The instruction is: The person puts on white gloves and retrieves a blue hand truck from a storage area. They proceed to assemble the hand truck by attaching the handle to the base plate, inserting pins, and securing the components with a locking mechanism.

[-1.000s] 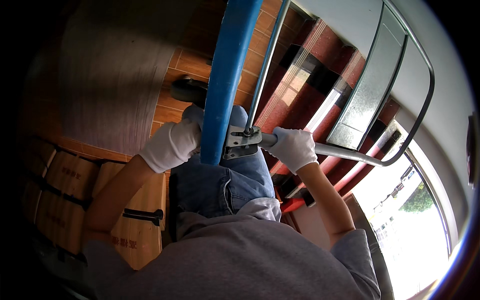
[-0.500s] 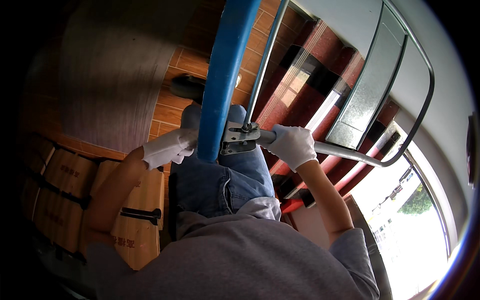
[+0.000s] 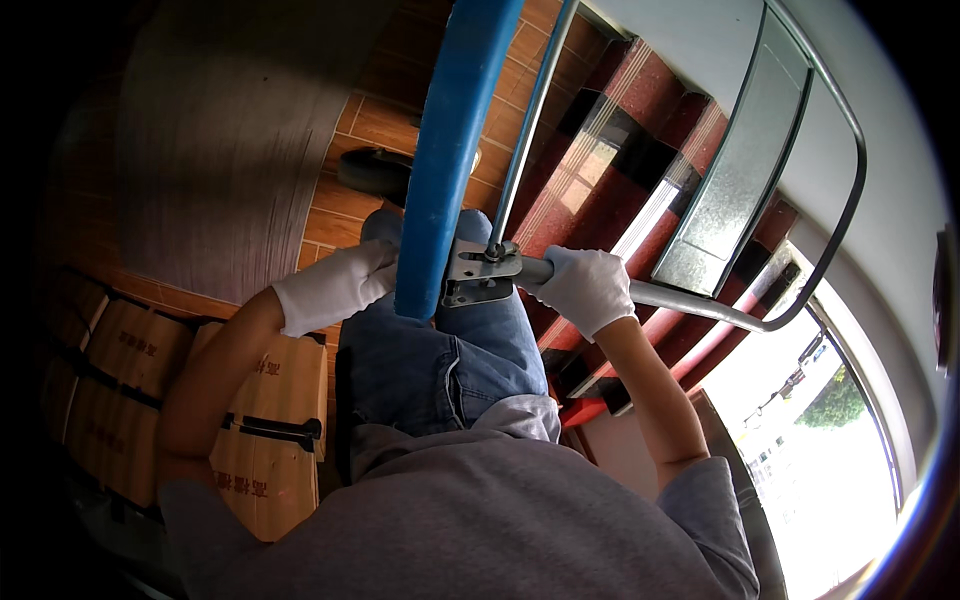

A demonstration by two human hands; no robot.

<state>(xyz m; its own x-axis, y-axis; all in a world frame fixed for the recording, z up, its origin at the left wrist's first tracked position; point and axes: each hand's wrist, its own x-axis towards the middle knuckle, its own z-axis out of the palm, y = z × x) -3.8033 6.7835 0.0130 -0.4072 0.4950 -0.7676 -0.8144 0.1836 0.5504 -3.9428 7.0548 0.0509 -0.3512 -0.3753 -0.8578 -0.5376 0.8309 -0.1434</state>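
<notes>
While blue pole point(image 3: 455, 150) runs upward, left hand point(image 3: 335, 288) touching it, right hand point(image 3: 585, 288) gripping grey tube point(image 3: 690, 305)

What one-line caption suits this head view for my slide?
White-gloved left hand beside a blue pole; white-gloved right hand grips a grey metal tube.

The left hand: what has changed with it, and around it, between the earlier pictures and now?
The left hand, in a white glove, was on the blue pole a second ago, drew back to the left half a second ago, and now touches the pole again. The right hand stayed closed on the grey metal tube beside the metal bracket. The pole, the bracket and the cardboard boxes did not visibly move.
</notes>
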